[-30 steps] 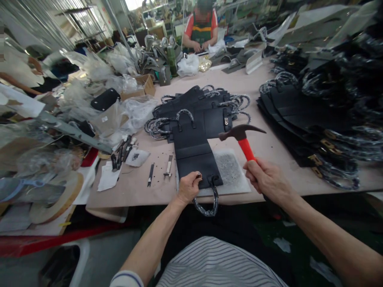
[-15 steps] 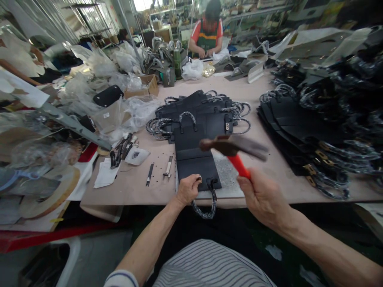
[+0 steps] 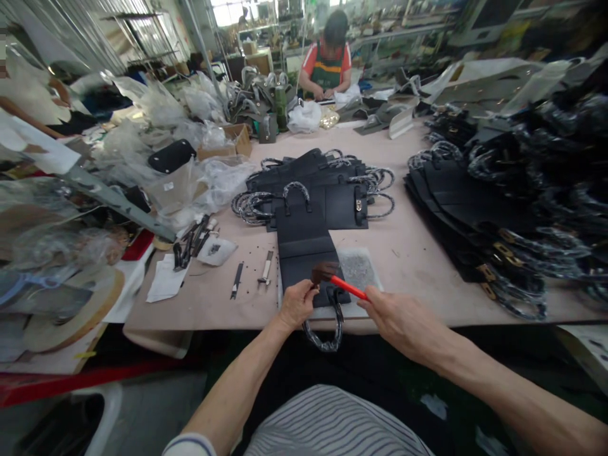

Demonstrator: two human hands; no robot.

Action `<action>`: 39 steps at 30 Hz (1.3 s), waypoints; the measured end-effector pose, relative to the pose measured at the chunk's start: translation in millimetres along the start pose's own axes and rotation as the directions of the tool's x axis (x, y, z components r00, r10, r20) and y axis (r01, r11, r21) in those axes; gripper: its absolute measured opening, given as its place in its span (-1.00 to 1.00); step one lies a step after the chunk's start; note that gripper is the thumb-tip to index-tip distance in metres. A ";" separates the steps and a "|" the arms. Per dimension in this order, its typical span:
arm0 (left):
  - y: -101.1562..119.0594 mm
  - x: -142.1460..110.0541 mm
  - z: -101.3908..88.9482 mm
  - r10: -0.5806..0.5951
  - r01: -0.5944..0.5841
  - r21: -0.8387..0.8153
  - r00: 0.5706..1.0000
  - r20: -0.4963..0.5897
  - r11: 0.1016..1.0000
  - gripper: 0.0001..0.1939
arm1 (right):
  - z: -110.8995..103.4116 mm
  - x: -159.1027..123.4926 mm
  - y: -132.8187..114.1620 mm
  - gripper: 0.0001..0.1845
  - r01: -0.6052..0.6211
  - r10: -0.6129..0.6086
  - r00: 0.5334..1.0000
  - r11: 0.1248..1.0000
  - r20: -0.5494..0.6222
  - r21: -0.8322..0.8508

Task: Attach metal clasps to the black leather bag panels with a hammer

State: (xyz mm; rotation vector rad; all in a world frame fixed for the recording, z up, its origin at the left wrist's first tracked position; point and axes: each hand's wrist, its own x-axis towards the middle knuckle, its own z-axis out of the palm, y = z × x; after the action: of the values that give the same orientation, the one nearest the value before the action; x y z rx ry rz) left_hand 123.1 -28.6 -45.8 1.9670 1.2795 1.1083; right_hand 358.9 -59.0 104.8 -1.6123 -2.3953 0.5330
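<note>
A flat black bag panel [image 3: 304, 250] lies in front of me on a white pad [image 3: 368, 269], its wrapped loop handle [image 3: 327, 329] hanging over the table edge. My left hand [image 3: 297, 304] pinches a small metal fitting against the panel's near corner. My right hand [image 3: 403, 323] is closed round the red handle of a hammer [image 3: 335, 278]. The hammer's dark head is down at the fitting, right beside my left fingertips.
More black panels with handles [image 3: 323, 180] are stacked beyond, and a large heap [image 3: 498, 190] fills the right side. Small metal tools [image 3: 266, 269] and paper scraps [image 3: 166, 285] lie to the left beside plastic bags [image 3: 190, 183]. Another person [image 3: 327, 60] works at the far end.
The hammer has swung down from raised above the panel to the fitting by my left hand. My left hand has stayed in place.
</note>
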 end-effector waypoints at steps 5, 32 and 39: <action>0.7 0.2 -0.7 -0.015 0.015 0.002 1.000 0.000 1.000 -0.85 | 3.5 -3.3 -0.6 -0.61 -0.047 0.053 0.986 0.998 -0.156 0.037; 19.8 6.8 -12.5 0.062 -0.073 0.102 0.992 0.106 0.992 -0.80 | 135.6 39.5 30.7 -0.38 0.020 -0.035 0.972 0.998 -0.234 -0.068; 73.4 27.2 -8.1 0.263 -0.259 0.083 0.964 -0.035 0.962 -0.78 | 151.0 31.6 18.6 -0.37 -0.039 0.010 0.968 0.993 -0.249 -0.113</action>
State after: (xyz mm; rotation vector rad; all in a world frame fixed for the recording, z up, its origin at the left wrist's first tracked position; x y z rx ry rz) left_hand 156.5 -33.3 25.3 2.2292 1.1229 1.2511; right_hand 307.7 -50.9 -41.8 -1.6477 -2.2594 0.1833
